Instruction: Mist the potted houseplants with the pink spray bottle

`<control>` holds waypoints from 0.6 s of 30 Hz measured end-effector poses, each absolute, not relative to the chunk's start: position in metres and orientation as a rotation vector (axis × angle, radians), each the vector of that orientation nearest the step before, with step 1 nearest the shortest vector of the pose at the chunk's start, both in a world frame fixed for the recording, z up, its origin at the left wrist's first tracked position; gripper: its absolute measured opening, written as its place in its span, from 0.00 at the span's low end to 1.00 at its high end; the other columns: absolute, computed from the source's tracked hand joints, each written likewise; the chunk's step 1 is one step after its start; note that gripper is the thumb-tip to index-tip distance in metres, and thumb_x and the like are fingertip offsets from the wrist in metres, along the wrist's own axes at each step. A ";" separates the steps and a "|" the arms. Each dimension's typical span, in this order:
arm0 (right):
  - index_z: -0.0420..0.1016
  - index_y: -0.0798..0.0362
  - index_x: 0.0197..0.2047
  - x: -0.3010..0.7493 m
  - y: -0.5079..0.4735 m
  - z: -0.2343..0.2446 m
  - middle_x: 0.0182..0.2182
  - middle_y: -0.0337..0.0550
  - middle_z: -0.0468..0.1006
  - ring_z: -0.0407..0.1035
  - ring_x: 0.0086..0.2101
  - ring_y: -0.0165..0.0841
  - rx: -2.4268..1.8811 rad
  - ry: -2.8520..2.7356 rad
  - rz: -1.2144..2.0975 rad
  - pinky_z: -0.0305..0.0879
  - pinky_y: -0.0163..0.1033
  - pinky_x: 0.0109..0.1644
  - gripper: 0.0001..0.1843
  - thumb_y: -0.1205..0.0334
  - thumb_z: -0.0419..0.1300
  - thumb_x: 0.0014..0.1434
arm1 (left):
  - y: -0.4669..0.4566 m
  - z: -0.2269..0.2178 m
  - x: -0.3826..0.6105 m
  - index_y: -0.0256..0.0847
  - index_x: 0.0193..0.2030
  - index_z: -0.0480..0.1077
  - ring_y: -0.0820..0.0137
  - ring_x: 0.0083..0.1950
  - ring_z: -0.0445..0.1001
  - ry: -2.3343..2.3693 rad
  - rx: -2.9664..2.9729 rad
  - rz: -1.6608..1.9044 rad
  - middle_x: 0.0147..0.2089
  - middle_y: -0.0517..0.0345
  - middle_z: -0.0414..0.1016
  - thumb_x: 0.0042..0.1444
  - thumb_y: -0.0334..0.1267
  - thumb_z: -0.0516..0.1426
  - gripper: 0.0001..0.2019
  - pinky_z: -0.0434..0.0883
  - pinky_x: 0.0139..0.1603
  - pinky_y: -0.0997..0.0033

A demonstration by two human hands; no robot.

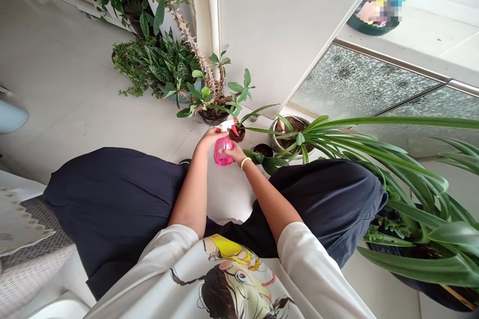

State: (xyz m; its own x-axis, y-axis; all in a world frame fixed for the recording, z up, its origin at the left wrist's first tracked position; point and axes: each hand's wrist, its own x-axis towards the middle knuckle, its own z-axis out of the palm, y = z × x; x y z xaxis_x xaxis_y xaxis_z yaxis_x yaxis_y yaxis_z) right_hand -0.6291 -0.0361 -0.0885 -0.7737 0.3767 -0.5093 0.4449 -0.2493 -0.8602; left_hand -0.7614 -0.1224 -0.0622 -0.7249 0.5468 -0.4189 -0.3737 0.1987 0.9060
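A pink spray bottle (223,151) with a white head and red trigger is held between both my hands above the floor. My left hand (210,137) is closed over the white spray head at the top. My right hand (236,153) grips the bottle's pink body from the right; a pale bracelet is on that wrist. The nozzle is near a small dark pot (237,134) holding a little plant. My knees in dark trousers frame the scene.
Potted plants line the wall: a spiny-stemmed plant (214,112), leafy green plants (160,65) at the back left, a round pot of soil (288,134), a tiny black pot (263,150). A long-leaved plant (411,194) fills the right. A frosted glass door (355,84) stands behind.
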 end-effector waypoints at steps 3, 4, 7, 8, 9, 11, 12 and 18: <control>0.69 0.50 0.52 -0.630 -0.031 -0.087 0.48 0.45 0.78 0.75 0.44 0.37 1.097 1.846 -2.267 0.75 0.48 0.53 0.35 0.50 0.74 0.42 | -0.119 -0.069 -0.756 0.35 0.33 0.77 0.63 0.41 0.78 1.767 0.188 1.629 0.36 0.51 0.80 0.45 0.39 0.71 0.13 0.73 0.52 0.61; 0.69 0.51 0.52 -0.630 -0.030 -0.087 0.48 0.45 0.78 0.75 0.45 0.37 1.090 1.858 -2.261 0.75 0.49 0.53 0.36 0.49 0.74 0.42 | -0.118 -0.070 -0.755 0.35 0.35 0.77 0.64 0.42 0.78 1.758 0.205 1.653 0.38 0.50 0.80 0.46 0.39 0.70 0.12 0.73 0.52 0.60; 0.69 0.51 0.52 -0.631 -0.027 -0.086 0.48 0.45 0.78 0.75 0.46 0.37 1.079 1.916 -2.226 0.74 0.50 0.55 0.37 0.49 0.74 0.41 | -0.113 -0.071 -0.750 0.35 0.40 0.78 0.65 0.43 0.78 1.718 0.294 1.703 0.41 0.50 0.81 0.46 0.40 0.70 0.15 0.72 0.53 0.61; 0.69 0.51 0.52 -0.631 -0.027 -0.086 0.48 0.45 0.78 0.75 0.46 0.38 1.078 1.924 -2.227 0.74 0.49 0.54 0.37 0.49 0.74 0.40 | -0.112 -0.071 -0.748 0.36 0.40 0.78 0.65 0.43 0.78 1.707 0.320 1.716 0.41 0.50 0.81 0.46 0.42 0.70 0.16 0.72 0.52 0.61; 0.69 0.51 0.52 -0.631 -0.027 -0.087 0.48 0.45 0.78 0.75 0.46 0.38 1.077 1.922 -2.235 0.75 0.49 0.54 0.37 0.49 0.74 0.40 | -0.111 -0.071 -0.747 0.36 0.40 0.78 0.65 0.43 0.78 1.697 0.335 1.723 0.41 0.51 0.81 0.46 0.43 0.70 0.17 0.73 0.52 0.62; 0.70 0.51 0.51 -0.630 -0.028 -0.088 0.48 0.45 0.78 0.75 0.46 0.37 1.070 1.907 -2.260 0.75 0.48 0.54 0.36 0.49 0.74 0.41 | -0.111 -0.071 -0.745 0.36 0.40 0.79 0.64 0.42 0.78 1.668 0.350 1.721 0.40 0.51 0.81 0.45 0.45 0.70 0.18 0.73 0.49 0.64; 0.70 0.52 0.51 -0.629 -0.029 -0.089 0.47 0.45 0.79 0.75 0.45 0.37 1.061 1.906 -2.266 0.75 0.48 0.54 0.35 0.48 0.74 0.41 | -0.111 -0.071 -0.744 0.36 0.39 0.79 0.64 0.42 0.78 1.651 0.353 1.708 0.40 0.52 0.81 0.45 0.46 0.70 0.18 0.73 0.48 0.66; 0.73 0.51 0.50 -0.621 -0.026 -0.091 0.44 0.46 0.81 0.77 0.43 0.40 0.948 1.814 -2.294 0.75 0.49 0.51 0.33 0.45 0.73 0.44 | -0.110 -0.079 -0.747 0.37 0.39 0.77 0.66 0.38 0.78 1.561 0.313 1.623 0.39 0.53 0.80 0.45 0.48 0.71 0.19 0.74 0.43 0.68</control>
